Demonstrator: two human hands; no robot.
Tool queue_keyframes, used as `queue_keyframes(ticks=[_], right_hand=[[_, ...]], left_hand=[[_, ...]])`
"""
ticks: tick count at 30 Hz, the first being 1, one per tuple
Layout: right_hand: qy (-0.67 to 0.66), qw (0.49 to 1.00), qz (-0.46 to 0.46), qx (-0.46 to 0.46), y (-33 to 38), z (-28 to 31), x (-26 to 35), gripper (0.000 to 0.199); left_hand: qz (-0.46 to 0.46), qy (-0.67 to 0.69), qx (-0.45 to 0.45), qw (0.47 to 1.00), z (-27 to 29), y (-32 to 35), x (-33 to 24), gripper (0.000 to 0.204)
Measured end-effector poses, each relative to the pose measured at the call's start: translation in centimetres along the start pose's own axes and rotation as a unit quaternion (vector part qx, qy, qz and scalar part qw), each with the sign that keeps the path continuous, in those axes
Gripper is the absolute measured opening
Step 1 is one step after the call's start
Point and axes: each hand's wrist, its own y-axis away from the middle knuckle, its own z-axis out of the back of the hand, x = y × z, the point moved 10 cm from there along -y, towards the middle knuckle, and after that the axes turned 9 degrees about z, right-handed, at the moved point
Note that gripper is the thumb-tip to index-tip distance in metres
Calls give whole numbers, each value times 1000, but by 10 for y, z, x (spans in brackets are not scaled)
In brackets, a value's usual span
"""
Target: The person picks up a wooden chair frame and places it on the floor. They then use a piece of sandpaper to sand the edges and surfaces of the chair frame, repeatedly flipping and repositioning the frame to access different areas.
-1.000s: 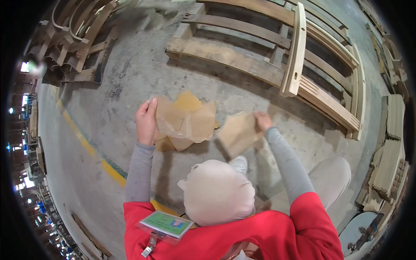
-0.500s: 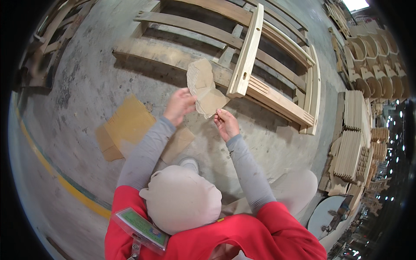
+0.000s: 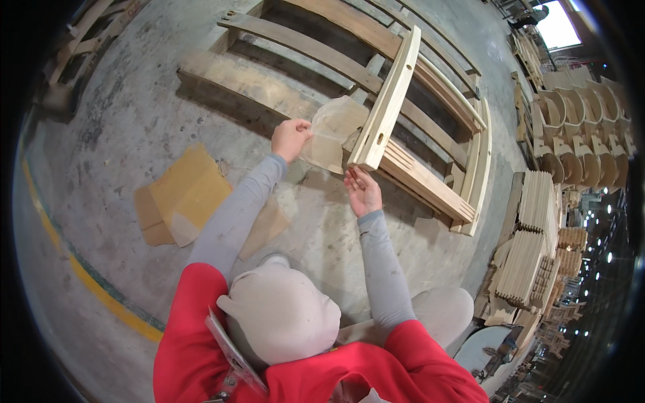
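Red top (image 3: 316, 376): nearest, well below the fingers of both hands; badge holder (image 3: 232, 352) tilted nearly edge-on at its left.
Bent knees (image 3: 282, 309): 2, in pale cloth, between the top and the fingers; light shoe (image 3: 275, 259) shows just past the left knee.
Right hand (image 3: 365, 193): fingers bent and drawn together, tips at the pale rail's lower end; whether they grip anything, cannot tell.
Left hand (image 3: 290, 139): thumb and fingertips closed, pinching the cardboard piece's left edge.
Cardboard piece (image 3: 339, 127): thin, brown, uneven rim; just right of the left fingertips, up and left of the right ones.
Pale rail (image 3: 393, 94): wood, 2 holes visible; slants up and right from the right fingertips, over the pallet.
Floor sheets (image 3: 191, 191): yellowish and brown cardboard, overlapping flat, below and left of the left fingers.
Pallet (image 3: 235, 84): slatted, beyond both hands' fingers.
Yellow line (image 3: 107, 297): on the floor, well left of the left fingers.
Wood stacks (image 3: 537, 201): well right of the right fingers.
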Motion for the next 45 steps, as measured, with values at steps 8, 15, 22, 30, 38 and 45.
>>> queue_keyframes(ticks=[8,15,22,30,38,45], right_hand=[[16,999,-25,-13,-8,12,6,31],[23,999,-36,-9,-5,9,5,32],[10,999,-43,-5,-3,12,7,37],[24,999,-42,6,5,11,9,44],[168,983,48,-48,3,22,36,33],[152,977,122,-86,-2,29,46,23]], left_hand=[[-38,-46,-59,996,1,1,-23,23],[-98,-59,-63,991,-12,2,-47,20],[-120,-115,-15,986,-43,-10,-57,19],[-90,-76,50,992,-72,-11,-41,21],[79,41,93,992,-70,22,4,13],[206,241,154,936,-88,39,24,10]])
